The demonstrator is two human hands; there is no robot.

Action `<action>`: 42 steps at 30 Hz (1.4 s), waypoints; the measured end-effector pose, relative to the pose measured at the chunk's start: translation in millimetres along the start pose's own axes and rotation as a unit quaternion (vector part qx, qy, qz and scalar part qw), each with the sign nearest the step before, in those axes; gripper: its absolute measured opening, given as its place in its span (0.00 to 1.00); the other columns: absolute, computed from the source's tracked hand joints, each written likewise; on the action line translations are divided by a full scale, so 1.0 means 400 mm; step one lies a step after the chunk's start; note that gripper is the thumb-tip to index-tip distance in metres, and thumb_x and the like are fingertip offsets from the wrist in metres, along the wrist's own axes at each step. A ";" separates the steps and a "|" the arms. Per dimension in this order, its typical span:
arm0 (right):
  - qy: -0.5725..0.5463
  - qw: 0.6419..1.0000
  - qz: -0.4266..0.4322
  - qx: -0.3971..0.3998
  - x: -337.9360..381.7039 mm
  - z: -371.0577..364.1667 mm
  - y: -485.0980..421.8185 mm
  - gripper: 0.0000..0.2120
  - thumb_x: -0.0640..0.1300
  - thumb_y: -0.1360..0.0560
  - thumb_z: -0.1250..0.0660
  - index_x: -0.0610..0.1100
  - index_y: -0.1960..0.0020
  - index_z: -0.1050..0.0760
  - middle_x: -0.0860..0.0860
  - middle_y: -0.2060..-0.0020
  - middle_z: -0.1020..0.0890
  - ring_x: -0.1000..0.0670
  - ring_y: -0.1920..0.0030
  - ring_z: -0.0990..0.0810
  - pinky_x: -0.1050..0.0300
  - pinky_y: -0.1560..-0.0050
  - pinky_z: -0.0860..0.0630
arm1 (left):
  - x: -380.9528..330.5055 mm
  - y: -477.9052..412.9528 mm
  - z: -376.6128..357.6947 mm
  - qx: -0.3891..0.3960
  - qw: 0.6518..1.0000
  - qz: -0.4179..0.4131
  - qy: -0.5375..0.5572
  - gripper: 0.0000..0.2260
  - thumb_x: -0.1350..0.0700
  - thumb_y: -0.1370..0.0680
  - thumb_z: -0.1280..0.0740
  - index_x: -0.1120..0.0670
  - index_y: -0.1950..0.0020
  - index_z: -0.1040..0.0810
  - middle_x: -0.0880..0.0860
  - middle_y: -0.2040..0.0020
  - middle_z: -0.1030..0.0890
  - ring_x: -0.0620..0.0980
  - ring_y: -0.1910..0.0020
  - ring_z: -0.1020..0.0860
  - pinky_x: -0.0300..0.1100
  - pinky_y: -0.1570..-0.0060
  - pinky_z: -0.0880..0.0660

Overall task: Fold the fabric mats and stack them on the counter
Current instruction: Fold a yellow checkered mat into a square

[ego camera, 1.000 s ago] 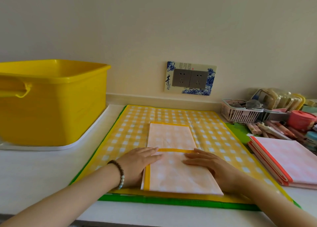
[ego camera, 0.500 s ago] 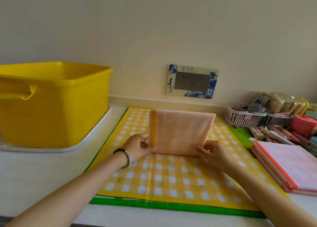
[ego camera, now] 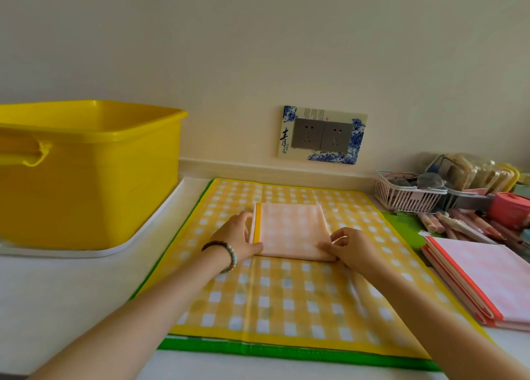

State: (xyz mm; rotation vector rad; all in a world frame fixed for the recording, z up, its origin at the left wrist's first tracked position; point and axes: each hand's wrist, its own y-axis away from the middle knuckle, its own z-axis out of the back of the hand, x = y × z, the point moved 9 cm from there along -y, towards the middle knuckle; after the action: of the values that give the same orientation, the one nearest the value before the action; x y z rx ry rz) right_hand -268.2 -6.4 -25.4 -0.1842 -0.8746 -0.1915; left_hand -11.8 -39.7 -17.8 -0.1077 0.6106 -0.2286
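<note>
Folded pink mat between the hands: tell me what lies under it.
The folded pink mat rests on the yellow checked mat, which lies over a green-edged mat. The checks directly beneath it are covered, so anything else under it cannot be seen.

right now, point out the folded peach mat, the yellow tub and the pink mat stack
folded peach mat point(ego camera: 292, 230), head view, middle of its top face
yellow tub point(ego camera: 100, 190), head view, its near side wall
pink mat stack point(ego camera: 493, 276), head view, top mat's face

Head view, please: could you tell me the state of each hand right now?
Left hand: grips the folded mat at its left edge.
Right hand: pinches the mat's near right corner.
</note>
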 end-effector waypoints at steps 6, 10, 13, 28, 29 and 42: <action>0.019 1.000 -0.014 0.012 0.005 -0.003 -0.010 0.16 0.46 0.32 0.24 0.41 0.52 0.28 0.50 0.68 0.21 0.53 0.71 0.25 0.60 0.71 0.33 | -0.050 -0.034 -0.068 0.066 0.997 -0.032 -0.029 0.24 0.47 0.19 0.45 0.49 0.24 0.43 0.50 0.23 0.47 0.50 0.25 0.47 0.44 0.27 0.46; 0.121 0.992 0.020 -0.015 0.032 -0.001 -0.006 0.18 0.48 0.30 0.27 0.43 0.48 0.31 0.50 0.58 0.23 0.48 0.59 0.24 0.55 0.62 0.31 | -0.037 -0.042 -0.115 0.102 0.987 -0.022 -0.125 0.24 0.46 0.18 0.54 0.50 0.23 0.50 0.51 0.22 0.54 0.49 0.24 0.53 0.46 0.26 0.54; 0.196 0.965 0.148 -0.088 0.127 -0.022 0.023 0.15 0.49 0.25 0.34 0.44 0.41 0.30 0.49 0.47 0.27 0.47 0.46 0.26 0.55 0.51 0.31 | -0.030 -0.036 -0.126 0.113 0.979 -0.023 -0.167 0.24 0.46 0.18 0.56 0.49 0.23 0.53 0.51 0.22 0.56 0.50 0.23 0.55 0.47 0.26 0.56; 0.340 0.921 0.152 0.112 0.129 -0.239 -0.065 0.23 0.50 0.17 0.57 0.47 0.23 0.51 0.52 0.23 0.50 0.52 0.24 0.52 0.53 0.25 0.57 | -0.031 -0.045 -0.128 0.120 0.972 -0.028 -0.198 0.24 0.46 0.19 0.54 0.49 0.23 0.50 0.50 0.22 0.54 0.50 0.24 0.54 0.47 0.26 0.54; 0.344 0.922 0.143 0.106 0.112 -0.223 -0.068 0.24 0.51 0.17 0.57 0.47 0.23 0.51 0.52 0.23 0.50 0.53 0.24 0.53 0.53 0.25 0.57 | -0.031 -0.044 -0.128 0.122 0.972 -0.027 -0.199 0.24 0.46 0.19 0.54 0.49 0.23 0.50 0.50 0.22 0.55 0.51 0.24 0.54 0.48 0.26 0.54; 0.346 0.929 0.086 0.102 0.038 -0.157 -0.075 0.27 0.55 0.18 0.57 0.45 0.23 0.55 0.49 0.23 0.54 0.52 0.23 0.55 0.55 0.25 0.58 | -0.089 -0.174 -0.105 0.070 0.983 -0.064 -0.155 0.23 0.50 0.18 0.53 0.51 0.23 0.50 0.49 0.22 0.49 0.50 0.24 0.51 0.49 0.26 0.51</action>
State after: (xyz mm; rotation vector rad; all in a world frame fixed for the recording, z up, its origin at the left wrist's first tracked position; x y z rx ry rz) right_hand -219.5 -51.9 -50.6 0.0092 -0.1680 0.0062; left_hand -77.0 -99.8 -20.5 -0.0461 0.2766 -0.3711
